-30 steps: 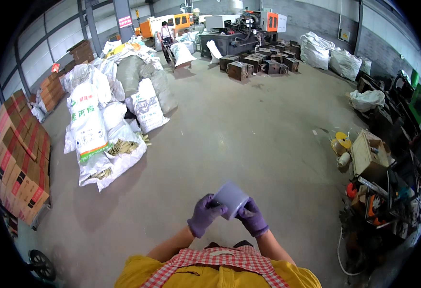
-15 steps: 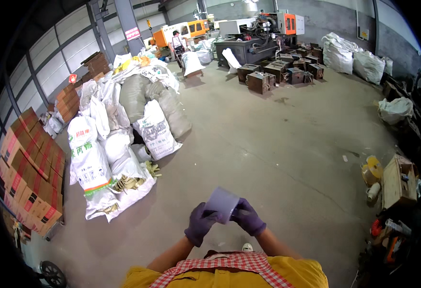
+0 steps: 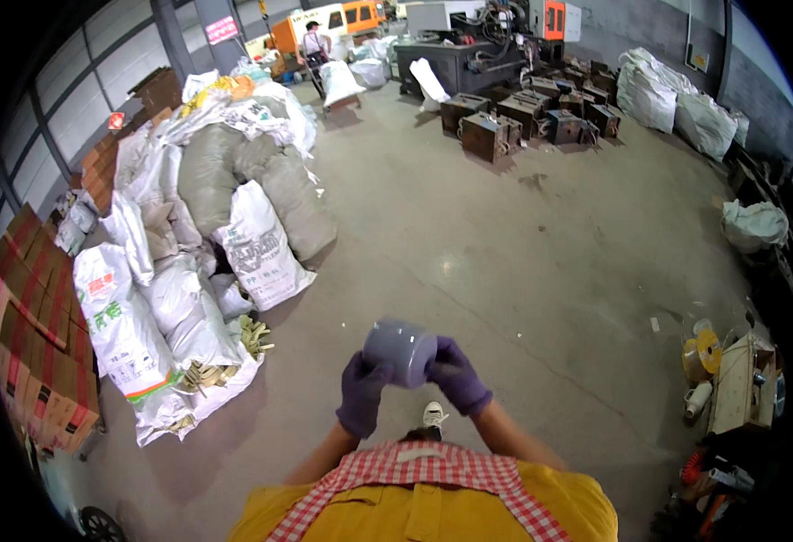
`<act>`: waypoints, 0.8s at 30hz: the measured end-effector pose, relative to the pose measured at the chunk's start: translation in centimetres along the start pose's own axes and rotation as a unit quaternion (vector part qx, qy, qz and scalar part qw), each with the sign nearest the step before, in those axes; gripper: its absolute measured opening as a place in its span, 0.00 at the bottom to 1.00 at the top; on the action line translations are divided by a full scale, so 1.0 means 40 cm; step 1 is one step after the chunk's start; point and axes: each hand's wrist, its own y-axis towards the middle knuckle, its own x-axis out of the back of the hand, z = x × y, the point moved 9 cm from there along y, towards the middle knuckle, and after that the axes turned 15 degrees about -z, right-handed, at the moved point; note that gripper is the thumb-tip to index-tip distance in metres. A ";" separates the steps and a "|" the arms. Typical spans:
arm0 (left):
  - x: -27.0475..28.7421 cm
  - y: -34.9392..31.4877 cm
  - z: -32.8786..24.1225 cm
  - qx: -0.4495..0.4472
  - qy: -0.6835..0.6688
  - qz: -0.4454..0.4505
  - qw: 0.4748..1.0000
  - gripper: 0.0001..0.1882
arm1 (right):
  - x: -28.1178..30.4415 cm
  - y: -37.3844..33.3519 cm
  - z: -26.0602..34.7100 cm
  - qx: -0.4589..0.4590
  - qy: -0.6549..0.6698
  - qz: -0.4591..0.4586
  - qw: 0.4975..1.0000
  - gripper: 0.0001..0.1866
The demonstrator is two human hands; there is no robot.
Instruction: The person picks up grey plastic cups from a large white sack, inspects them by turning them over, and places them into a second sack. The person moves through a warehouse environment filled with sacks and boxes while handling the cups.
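In the head view, the only one I have, a translucent purple-grey roll [image 3: 396,350] sits between my two gloved hands, up and ahead of my wrists, above the concrete floor [image 3: 505,271]. My left hand [image 3: 360,395] is closed on it: the thumb lies against the curved wall at the lower left, and the fingers behind are hidden. My right hand [image 3: 459,378] grips the opposite end, its fingers bent at the rim, though I cannot see exactly where the tips sit. The roll's axis runs roughly from my left fingers to my right ones, dipping a little toward the right, so that end turns to my right palm. Neither hand is nearer, since both touch it; the left has the side wall, the right has the end. Just below the roll, between my wrists, a white-toed shoe [image 3: 433,415] shows. Well apart from my left fingers, to the left, is the pile of sacks [image 3: 265,248]; far off to the right of my right fingers are a yellow spool [image 3: 709,350] and a wooden box [image 3: 732,384].
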 end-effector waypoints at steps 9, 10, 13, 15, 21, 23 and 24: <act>-0.357 0.460 -0.071 0.073 -0.189 0.083 0.976 0.20 | 0.054 0.434 0.229 0.069 -0.023 -0.085 0.994 0.20; -0.370 0.512 -0.053 0.096 -0.176 0.084 0.976 0.20 | 0.069 0.485 0.216 0.054 -0.017 -0.089 0.994 0.20; -0.395 0.677 0.005 0.146 -0.145 0.068 0.976 0.19 | 0.113 0.645 0.199 0.000 -0.018 -0.108 0.994 0.16; -0.411 0.792 0.048 0.159 -0.131 0.041 0.978 0.19 | 0.152 0.766 0.185 -0.021 -0.018 -0.115 0.993 0.14; -0.530 1.111 0.094 0.200 -0.217 -0.009 0.955 0.23 | 0.208 1.156 0.195 -0.046 -0.054 -0.071 0.995 0.12; -0.582 1.198 0.072 0.187 -0.255 -0.006 0.949 0.24 | 0.198 1.283 0.223 -0.049 -0.054 -0.045 0.996 0.12; -0.620 1.234 0.049 0.175 -0.270 0.006 0.947 0.24 | 0.195 1.348 0.240 -0.050 -0.043 -0.036 0.997 0.12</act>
